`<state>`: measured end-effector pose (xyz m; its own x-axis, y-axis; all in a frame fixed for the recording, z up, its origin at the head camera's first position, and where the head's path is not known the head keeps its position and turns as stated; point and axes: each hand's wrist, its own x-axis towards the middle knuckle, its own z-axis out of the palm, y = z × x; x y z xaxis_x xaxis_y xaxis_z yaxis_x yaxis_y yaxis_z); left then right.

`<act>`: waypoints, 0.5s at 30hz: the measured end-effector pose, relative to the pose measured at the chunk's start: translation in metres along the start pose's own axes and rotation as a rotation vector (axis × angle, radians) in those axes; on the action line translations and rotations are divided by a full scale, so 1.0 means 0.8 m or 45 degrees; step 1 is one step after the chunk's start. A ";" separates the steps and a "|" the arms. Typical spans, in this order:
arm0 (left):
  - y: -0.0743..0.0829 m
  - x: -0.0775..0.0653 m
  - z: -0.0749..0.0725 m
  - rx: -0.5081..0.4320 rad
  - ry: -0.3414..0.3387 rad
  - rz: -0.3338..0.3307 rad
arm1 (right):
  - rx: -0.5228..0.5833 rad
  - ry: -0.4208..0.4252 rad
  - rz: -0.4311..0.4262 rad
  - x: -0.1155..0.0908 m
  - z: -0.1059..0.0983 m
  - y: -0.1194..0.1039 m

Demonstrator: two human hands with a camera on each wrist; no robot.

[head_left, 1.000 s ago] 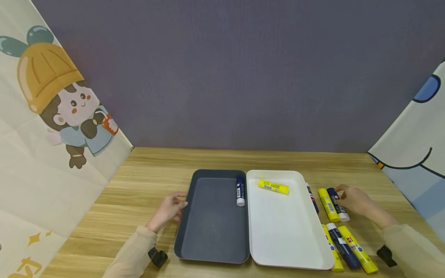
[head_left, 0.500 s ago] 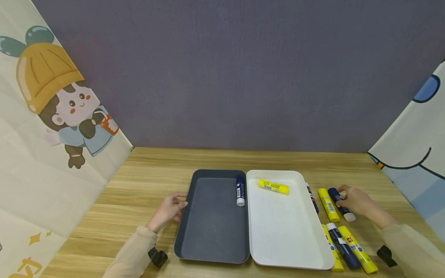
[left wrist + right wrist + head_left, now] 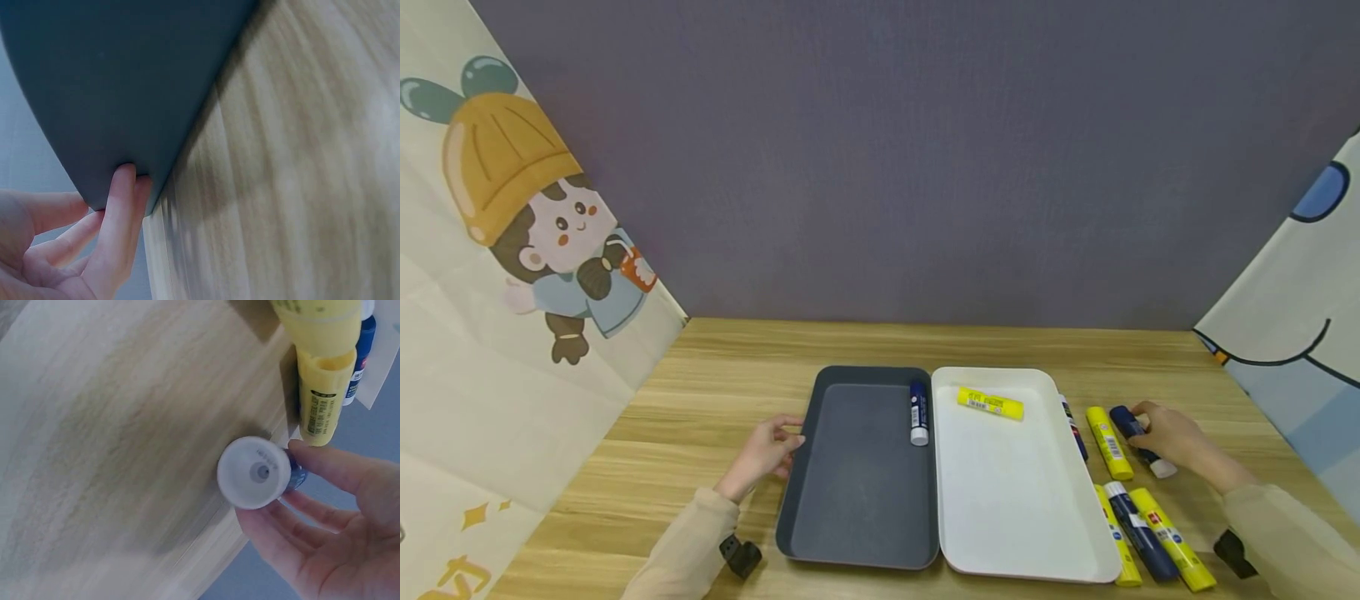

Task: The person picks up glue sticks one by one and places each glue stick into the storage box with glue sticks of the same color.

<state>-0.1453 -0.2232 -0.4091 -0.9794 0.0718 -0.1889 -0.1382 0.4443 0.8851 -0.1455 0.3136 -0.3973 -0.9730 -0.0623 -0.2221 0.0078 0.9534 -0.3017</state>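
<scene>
My left hand [image 3: 767, 454] holds the left rim of the dark grey tray [image 3: 857, 550], its fingers [image 3: 119, 206] against the outer wall. My right hand [image 3: 1172, 435] grips a dark blue glue stick [image 3: 1126, 422] between thumb and fingers; the white end [image 3: 253, 474] faces the right wrist camera. The stick is slanted, low over or on the table; I cannot tell which. A yellow glue stick [image 3: 1108, 443] lies just left of it. Another blue glue stick [image 3: 918, 412] lies inside the grey tray, and a yellow one [image 3: 990, 402] inside the white tray [image 3: 1022, 533].
Two yellow glue sticks [image 3: 1172, 537] and a blue one [image 3: 1141, 532] lie by the white tray's near right corner. One more blue stick [image 3: 1075, 429] sits along its right side, partly hidden. A wall panel [image 3: 925, 167] rises behind the wooden table [image 3: 737, 358].
The blue glue stick in my right hand has turned, its white end swinging to the right, and its far end has shifted slightly away from the yellow stick. My left hand has stayed put.
</scene>
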 end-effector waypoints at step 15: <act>0.001 -0.001 0.000 0.001 -0.006 0.013 | -0.033 0.020 -0.018 0.000 -0.001 0.002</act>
<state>-0.1450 -0.2229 -0.4086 -0.9801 0.0805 -0.1816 -0.1278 0.4441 0.8868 -0.1458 0.3157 -0.3968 -0.9765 -0.0714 -0.2035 -0.0117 0.9597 -0.2807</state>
